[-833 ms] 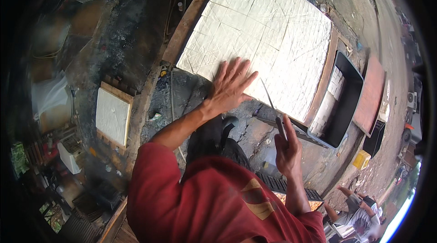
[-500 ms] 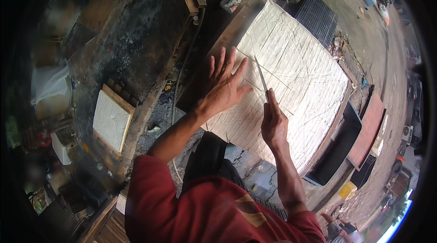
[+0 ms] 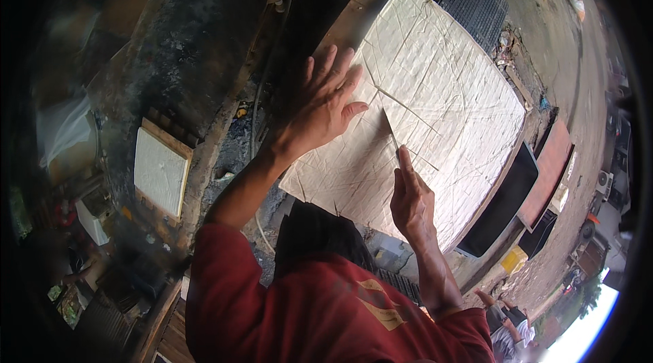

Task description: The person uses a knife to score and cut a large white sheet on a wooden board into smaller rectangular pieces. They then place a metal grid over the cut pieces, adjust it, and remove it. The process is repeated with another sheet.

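Observation:
A large white slab (image 3: 449, 104) with a creased surface lies before me, resembling tofu. Several dark, straight cut lines cross its middle and near edge. My right hand (image 3: 413, 206) is closed around the handle of a long thin knife (image 3: 391, 130). The blade points away from me over the slab, close to the cut lines; whether its edge is in the slab I cannot tell. At the slab's left side my left hand (image 3: 320, 104) is spread, palm down, thumb and fingertips over the slab's edge. The knife's handle is mostly hidden by my fist.
A brown wooden board (image 3: 350, 16) shows at the slab's far left. Beyond is a black ribbed mat (image 3: 474, 6); a black tray (image 3: 500, 203) and a reddish board (image 3: 547, 172) are right. A smaller white slab (image 3: 162, 172) sits left on wood. People are at the lower right.
The knife has been drawn back toward me across the slab. My left hand has slid left, toward the slab's edge. The whole view has shifted slightly.

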Demonstrator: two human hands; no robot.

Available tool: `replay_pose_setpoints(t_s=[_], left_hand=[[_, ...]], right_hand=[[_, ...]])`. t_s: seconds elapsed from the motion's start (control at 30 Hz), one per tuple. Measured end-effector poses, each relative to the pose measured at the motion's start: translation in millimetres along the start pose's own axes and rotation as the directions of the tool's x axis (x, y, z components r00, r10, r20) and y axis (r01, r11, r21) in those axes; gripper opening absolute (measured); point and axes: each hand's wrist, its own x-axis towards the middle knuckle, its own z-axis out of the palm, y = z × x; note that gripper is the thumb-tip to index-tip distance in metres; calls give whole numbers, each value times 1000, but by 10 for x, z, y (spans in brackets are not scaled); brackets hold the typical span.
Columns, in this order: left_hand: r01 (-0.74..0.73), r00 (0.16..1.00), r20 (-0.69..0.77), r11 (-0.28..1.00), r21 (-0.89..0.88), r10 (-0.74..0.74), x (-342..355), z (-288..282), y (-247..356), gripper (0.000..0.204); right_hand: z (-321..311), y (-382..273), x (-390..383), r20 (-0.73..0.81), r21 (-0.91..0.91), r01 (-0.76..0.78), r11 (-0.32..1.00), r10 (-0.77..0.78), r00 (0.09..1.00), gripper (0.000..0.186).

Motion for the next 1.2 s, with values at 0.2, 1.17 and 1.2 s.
replay_pose_setpoints(t_s=[0.2,1.17,1.2], left_hand=[[26,999,34,996,89,-29,-462,152,548,56],[-4,1000,11,998,61,3,-512,375,1120,78],[58,997,-63,991,118,-50,-218,300,815,77]], right_hand=[[-111,192,-704,-9,29,-9,1000,10,1000,59],[-684,301,-890,-96,220,-136,966,160,982,54],[-583,277,-520,-88,217,-92,972,113,990,54]])
